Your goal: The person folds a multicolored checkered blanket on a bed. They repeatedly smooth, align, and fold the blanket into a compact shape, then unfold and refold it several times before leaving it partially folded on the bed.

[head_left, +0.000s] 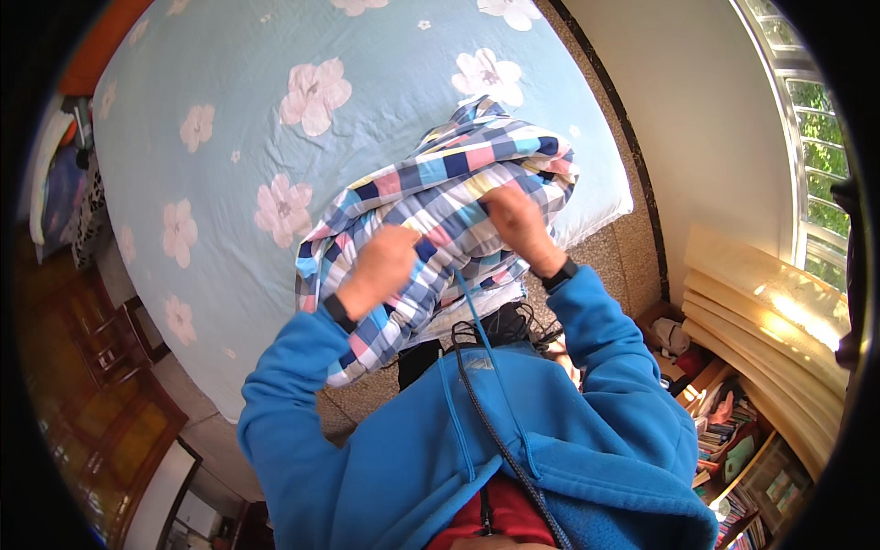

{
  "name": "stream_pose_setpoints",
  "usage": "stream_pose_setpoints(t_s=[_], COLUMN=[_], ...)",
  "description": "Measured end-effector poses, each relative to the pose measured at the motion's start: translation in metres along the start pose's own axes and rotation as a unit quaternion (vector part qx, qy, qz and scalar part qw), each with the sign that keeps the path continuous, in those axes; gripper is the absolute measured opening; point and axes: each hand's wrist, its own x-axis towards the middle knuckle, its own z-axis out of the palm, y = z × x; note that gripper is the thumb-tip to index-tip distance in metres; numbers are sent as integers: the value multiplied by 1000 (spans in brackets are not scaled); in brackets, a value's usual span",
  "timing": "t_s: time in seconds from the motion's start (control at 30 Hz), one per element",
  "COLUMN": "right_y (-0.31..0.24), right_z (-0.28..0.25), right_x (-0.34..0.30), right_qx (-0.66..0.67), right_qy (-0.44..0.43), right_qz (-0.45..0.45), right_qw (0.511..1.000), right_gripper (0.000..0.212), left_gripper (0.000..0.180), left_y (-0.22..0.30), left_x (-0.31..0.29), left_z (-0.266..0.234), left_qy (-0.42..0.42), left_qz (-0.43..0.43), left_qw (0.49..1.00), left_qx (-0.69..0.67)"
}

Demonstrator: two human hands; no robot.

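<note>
The checked garment (440, 211) held in both grips is thin woven cloth, matt and creased into soft folds. The bed sheet (229, 110) beyond the grips is smooth matt cotton-like fabric with a printed flower pattern. Below the grips, the blue jacket (550, 458) is thick matt fleece with a slightly napped surface.

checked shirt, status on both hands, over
Left hand and right hand both gripping the checked shirt, bunched, held up over the floral bed sheet. Nothing between hands and cloth.
</note>
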Motion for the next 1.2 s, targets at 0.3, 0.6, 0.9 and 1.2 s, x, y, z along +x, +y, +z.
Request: stream_pose_setpoints(t_s=[0.3, 0.6, 0.9, 1.2], right_y=[97, 154, 168, 171], right_z=[-115, -82, -60, -93], right_x=[28, 13, 22, 14], right_qx=[-49, -41, -24, 189], right_qy=[112, 155, 193, 96], right_qz=[94, 113, 231, 282], right_qw=[988, 980, 953, 936], right_gripper=[22, 17, 15, 15], left_gripper=[22, 18, 24, 34], left_y=[-35, -89, 149, 71], left_x=[-85, -351, -86, 160], left_z=[-84, -139, -135, 112], left_qy=[-96, 228, 83, -50], left_qz=[-50, -702, -451, -62], left_qw=[968, 674, 874, 990], left_qx=[226, -18, -160, 119])
